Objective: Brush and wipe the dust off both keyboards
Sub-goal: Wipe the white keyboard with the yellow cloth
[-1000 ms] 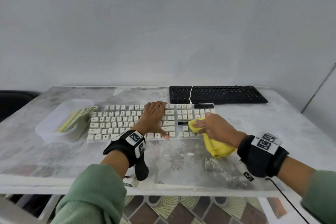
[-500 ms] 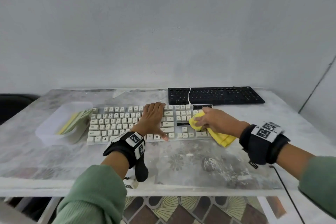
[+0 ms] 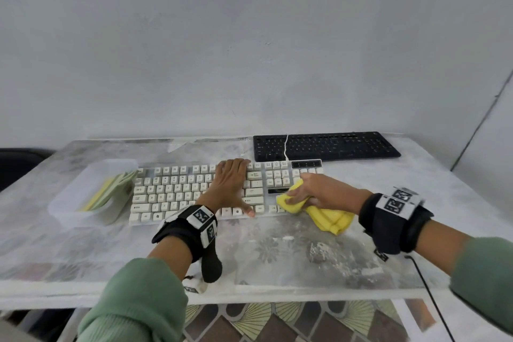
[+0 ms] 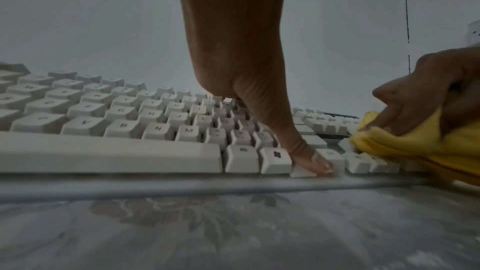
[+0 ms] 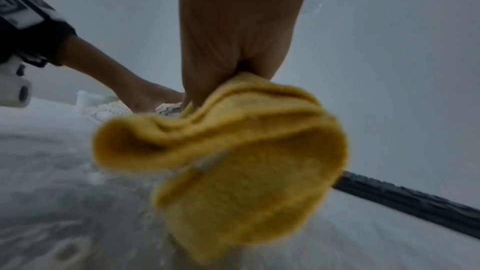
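A white keyboard [image 3: 177, 191] lies across the middle of the table, and a black keyboard [image 3: 327, 146] lies behind it to the right. My left hand [image 3: 230, 186] rests flat on the white keyboard's keys, fingers straight, thumb [image 4: 309, 157] on the bottom row. My right hand [image 3: 319, 191] grips a bunched yellow cloth [image 3: 327, 215] and presses it on the white keyboard's right end, near the arrow keys. The cloth [image 5: 233, 161] hangs down from the fist toward the table. The cloth [image 4: 415, 145] covers the keys beneath it.
A clear plastic tray [image 3: 83, 197] with folded pale green and yellow cloths stands left of the white keyboard. A white cable [image 3: 286, 147] runs over the black keyboard. The dusty patterned table [image 3: 277, 255] ends near me, and a grey wall stands behind.
My right hand has slid the yellow cloth back and forth over the keyboard's right end; it now sits at the near edge. The left hand has stayed put.
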Available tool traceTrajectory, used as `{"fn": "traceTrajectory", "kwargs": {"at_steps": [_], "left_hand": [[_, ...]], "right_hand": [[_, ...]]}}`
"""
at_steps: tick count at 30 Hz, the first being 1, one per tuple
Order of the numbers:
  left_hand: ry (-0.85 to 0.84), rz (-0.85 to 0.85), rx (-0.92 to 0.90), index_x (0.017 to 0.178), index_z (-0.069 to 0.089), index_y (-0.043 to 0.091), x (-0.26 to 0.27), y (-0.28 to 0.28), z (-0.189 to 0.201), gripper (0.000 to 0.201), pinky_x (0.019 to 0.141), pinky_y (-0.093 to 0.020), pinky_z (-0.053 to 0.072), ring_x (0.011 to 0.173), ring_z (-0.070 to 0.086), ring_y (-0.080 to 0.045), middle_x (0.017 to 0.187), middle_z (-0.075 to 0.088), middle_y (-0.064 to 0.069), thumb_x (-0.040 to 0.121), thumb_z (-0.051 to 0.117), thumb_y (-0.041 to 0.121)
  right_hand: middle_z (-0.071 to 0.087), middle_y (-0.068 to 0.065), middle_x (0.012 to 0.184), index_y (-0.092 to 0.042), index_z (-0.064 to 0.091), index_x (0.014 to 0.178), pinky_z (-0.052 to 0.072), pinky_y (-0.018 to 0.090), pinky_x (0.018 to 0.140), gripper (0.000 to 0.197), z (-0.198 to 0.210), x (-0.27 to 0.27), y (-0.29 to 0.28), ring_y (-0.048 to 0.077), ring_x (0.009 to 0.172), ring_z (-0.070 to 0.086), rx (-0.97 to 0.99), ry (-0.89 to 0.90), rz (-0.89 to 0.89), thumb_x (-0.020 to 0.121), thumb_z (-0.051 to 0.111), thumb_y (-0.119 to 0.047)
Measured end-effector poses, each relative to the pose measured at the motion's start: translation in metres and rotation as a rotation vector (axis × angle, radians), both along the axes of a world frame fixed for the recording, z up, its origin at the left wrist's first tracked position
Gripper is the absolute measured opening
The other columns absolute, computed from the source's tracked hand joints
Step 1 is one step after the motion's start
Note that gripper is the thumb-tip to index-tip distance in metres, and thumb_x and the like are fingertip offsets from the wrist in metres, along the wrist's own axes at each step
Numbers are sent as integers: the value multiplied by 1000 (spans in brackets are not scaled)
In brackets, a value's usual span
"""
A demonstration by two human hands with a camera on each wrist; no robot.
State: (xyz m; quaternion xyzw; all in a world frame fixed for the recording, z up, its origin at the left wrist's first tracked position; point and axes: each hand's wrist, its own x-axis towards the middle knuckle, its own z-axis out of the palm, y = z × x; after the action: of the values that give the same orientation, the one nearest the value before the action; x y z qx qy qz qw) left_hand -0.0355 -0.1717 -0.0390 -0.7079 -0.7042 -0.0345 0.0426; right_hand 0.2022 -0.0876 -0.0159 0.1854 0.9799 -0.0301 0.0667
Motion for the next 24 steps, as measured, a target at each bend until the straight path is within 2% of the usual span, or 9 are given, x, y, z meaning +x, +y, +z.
{"fn": "traceTrajectory", "kwargs": {"at_steps": [2, 4, 8, 10, 14, 17, 19, 21, 24], "left_hand": [[2, 6, -16, 146, 18, 5, 0, 0, 0, 131, 114, -39, 10, 131, 26, -24, 142, 28, -8, 49, 78, 70], [7, 12, -21, 146, 17, 5, 0, 1, -1, 131, 115, -39, 9, 132, 25, -24, 143, 26, -8, 50, 78, 70], [-12, 13, -59, 147, 16, 6, -1, 3, 0, 129, 115, -39, 8, 133, 24, -25, 144, 26, -8, 52, 78, 68], [-30, 8, -90, 147, 15, 6, -2, 6, 1, 129, 115, -39, 8, 133, 23, -25, 144, 26, -8, 53, 79, 67], [-59, -6, -83, 146, 17, 6, -4, 6, 0, 129, 114, -39, 8, 132, 24, -25, 143, 27, -8, 51, 79, 67], [-33, -9, -44, 146, 17, 5, -4, 3, -1, 131, 115, -39, 7, 132, 25, -25, 143, 27, -8, 50, 77, 71], [-21, -2, -17, 146, 18, 5, -2, 1, -2, 132, 115, -38, 7, 133, 25, -25, 144, 27, -8, 49, 77, 71], [-8, 3, 17, 146, 19, 6, -1, 0, -3, 133, 114, -36, 6, 133, 25, -24, 144, 28, -8, 47, 77, 72], [-2, 6, 55, 146, 21, 5, 0, -2, -4, 134, 114, -35, 6, 133, 27, -24, 143, 30, -8, 45, 78, 72]], "right_hand": [[59, 1, 127, -32, 60, 122, 40, 24, 84, 43, 3, -1, 3, 16, 97, 47, 27, -43, 1, 87, 56, -8], [60, 1, 123, -33, 60, 122, 44, 28, 76, 43, 7, -12, -4, 19, 94, 50, 80, -45, 47, 87, 55, -9], [54, -3, 131, -34, 56, 126, 27, 22, 59, 40, 0, -38, -28, 18, 97, 42, 181, -78, 193, 93, 48, -13], [53, -2, 133, -35, 54, 128, 26, 25, 62, 44, -5, -35, -28, 19, 106, 44, 183, -114, 158, 94, 45, -9], [55, -4, 131, -35, 56, 125, 33, 24, 66, 50, -4, -12, -15, 18, 102, 46, 114, -133, 121, 89, 46, -2], [63, -4, 123, -26, 64, 118, 46, 26, 87, 48, 15, -4, -13, 15, 105, 53, -50, -134, 59, 83, 50, 3], [65, -7, 117, -22, 67, 113, 44, 23, 92, 41, 30, -7, -8, 10, 100, 60, -187, 12, -26, 82, 57, 2], [63, -7, 120, -21, 65, 117, 38, 21, 91, 35, 41, -20, 3, 16, 101, 57, -174, 250, -139, 83, 65, -10], [57, 1, 129, -20, 56, 127, 32, 28, 100, 42, 37, -42, 11, 25, 117, 48, -116, 420, -328, 86, 64, -18]]}}
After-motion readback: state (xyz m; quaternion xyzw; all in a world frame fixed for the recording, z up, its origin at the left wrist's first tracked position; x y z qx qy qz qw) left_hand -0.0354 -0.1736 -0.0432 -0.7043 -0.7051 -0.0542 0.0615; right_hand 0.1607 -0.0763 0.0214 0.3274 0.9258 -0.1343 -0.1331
